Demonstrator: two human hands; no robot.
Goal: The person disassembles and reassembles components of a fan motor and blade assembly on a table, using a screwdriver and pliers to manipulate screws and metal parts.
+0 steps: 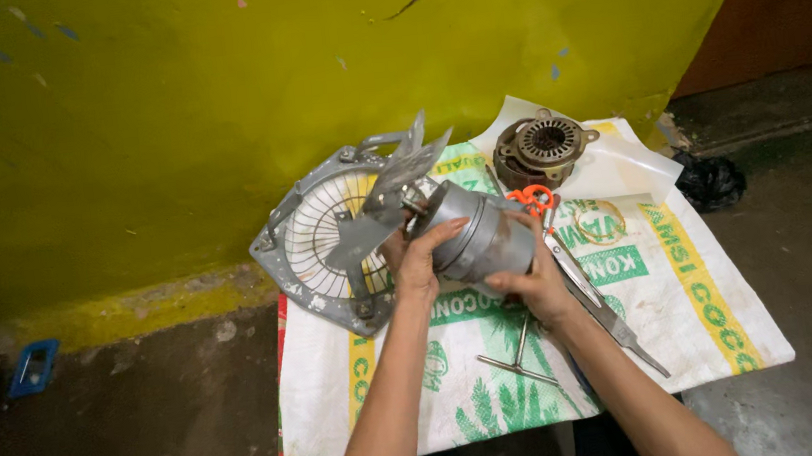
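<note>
**Asha:** Head view first: where does the work stand?

**Ben:** Midway, I judge. A grey motor housing point(480, 238) is up off the white woven sack point(698, 328) and held over its middle. The left hand point(417, 262) wraps its fingers over the housing's near end; the right hand point(531, 283) cups it from below, fingers closed on the casing. Both are gripping it.

**Asha:** Are the blades on?

**Ben:** Yes. Bent metal fan blades point(392, 194) sit on the shaft at the housing's far-left end. So the fan is already out of its frame: the square grey guard with wire grille point(328, 246) lies beside the housing on the left, partly off the sack, against the yellow wall point(163, 113).

**Asha:** And what is left?

**Ben:** A second, rusty-brown motor part with visible windings point(540, 148) sits beyond the housing, at the sack's far edge on a pale sheet. It is apart from everything, so some joining or swapping looks undone.

**Asha:** Tools?

**Ben:** Orange-handled scissors point(532, 198) just behind the housing, long metal pliers point(600, 303) to its right, and a T-shaped metal key point(520, 355) nearer the person than the housing.

**Asha:** Packaging?

**Ben:** The sack is a printed bag laid flat: green lettering and palm figures in the middle, yellow bands down both sides, a red edge at the left. Far left of the housing, a small blue object point(33, 366) lies on the floor.
</note>
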